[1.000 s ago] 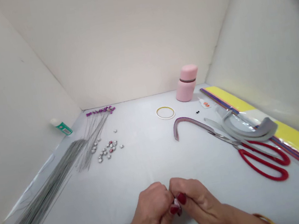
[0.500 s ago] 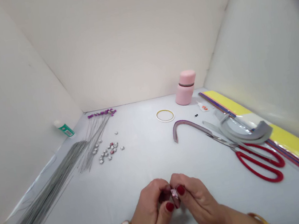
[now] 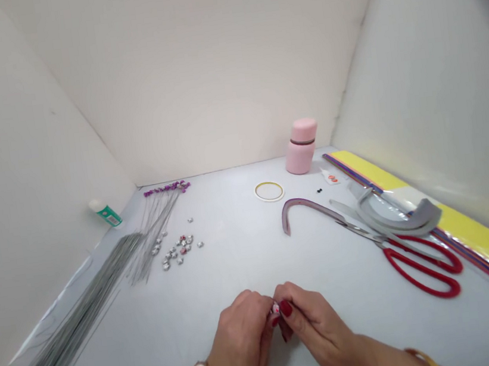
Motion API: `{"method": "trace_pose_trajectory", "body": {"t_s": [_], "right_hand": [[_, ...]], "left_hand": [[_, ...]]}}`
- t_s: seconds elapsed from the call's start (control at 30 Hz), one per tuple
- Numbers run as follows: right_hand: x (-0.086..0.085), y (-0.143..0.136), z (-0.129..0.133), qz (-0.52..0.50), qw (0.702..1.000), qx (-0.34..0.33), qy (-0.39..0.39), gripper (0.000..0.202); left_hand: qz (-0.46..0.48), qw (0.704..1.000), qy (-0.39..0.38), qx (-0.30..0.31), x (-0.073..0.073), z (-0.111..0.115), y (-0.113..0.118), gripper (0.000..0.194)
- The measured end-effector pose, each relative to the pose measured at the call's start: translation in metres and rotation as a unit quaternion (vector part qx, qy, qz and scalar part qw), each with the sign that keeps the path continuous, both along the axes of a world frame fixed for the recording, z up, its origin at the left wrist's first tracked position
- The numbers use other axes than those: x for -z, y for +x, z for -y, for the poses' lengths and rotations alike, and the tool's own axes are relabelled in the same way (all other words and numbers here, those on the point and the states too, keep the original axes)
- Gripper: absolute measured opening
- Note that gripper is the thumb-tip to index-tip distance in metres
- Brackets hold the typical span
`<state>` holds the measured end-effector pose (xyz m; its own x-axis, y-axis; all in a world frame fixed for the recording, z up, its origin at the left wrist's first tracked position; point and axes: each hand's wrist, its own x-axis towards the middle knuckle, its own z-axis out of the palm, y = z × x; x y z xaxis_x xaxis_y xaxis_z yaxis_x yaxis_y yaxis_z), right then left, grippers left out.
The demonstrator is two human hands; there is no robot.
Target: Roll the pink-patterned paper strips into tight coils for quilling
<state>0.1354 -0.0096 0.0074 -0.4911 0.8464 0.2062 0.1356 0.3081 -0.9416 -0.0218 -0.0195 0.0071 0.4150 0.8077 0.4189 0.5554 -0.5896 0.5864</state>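
Observation:
At the bottom centre, my left hand (image 3: pixel 245 336) and my right hand (image 3: pixel 314 325) meet fingertip to fingertip. Between their pinched fingers is a small shiny pink folded piece (image 3: pixel 276 309), mostly covered by the thumbs. Small silver stars (image 3: pixel 173 253), a few of them pinkish, lie loose on the table to the left. Behind them, thin grey wires (image 3: pixel 159 218) carry purple stars (image 3: pixel 168 188) at their far ends. A curved mauve strip (image 3: pixel 305 202) rests right of centre, its end by the scissors.
Red-handled scissors (image 3: pixel 422 270) and curled grey strips (image 3: pixel 400 222) lie at right, beside yellow packaged sheets (image 3: pixel 471 228). A pink bottle (image 3: pixel 300 154), tape ring (image 3: pixel 269 191) and small white tube (image 3: pixel 330 177) are farther back. At left are a wire bundle (image 3: pixel 77 316) and green-white tube (image 3: pixel 108 215).
My left hand has turned over more, its thumb now against the pink piece. Both hands have moved slightly left and the piece is more covered.

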Motion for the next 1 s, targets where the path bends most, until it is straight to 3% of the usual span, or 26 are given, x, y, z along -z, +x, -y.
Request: {"method": "trace_pose_trajectory", "body": {"t_s": [0.23, 0.4, 0.57, 0.73, 1.0], "right_hand": [[0.0016, -0.0024, -0.0008, -0.029, 0.998, -0.022, -0.047, 0.032], [0.0006, -0.0046, -0.0044, -0.104, 0.980, -0.019, -0.171, 0.033], [0.0007, -0.0053, -0.0064, -0.149, 0.956, -0.018, -0.251, 0.030], [0.0014, -0.0063, -0.0048, -0.174, 0.954, 0.009, -0.243, 0.027], [0.0008, -0.0073, -0.0069, -0.165, 0.958, -0.006, -0.233, 0.030]], "left_hand": [[0.017, 0.999, -0.015, 0.032, 0.0011, -0.0020, -0.0007, 0.029], [0.074, 0.988, -0.122, 0.051, -0.0014, -0.0054, 0.0002, 0.032], [0.088, 0.982, -0.164, 0.025, 0.0007, -0.0041, 0.0008, 0.026], [0.108, 0.983, -0.131, -0.067, 0.0003, -0.0014, 0.0002, 0.015], [0.092, 0.991, -0.086, -0.039, -0.0008, -0.0043, -0.0010, 0.012]]}}
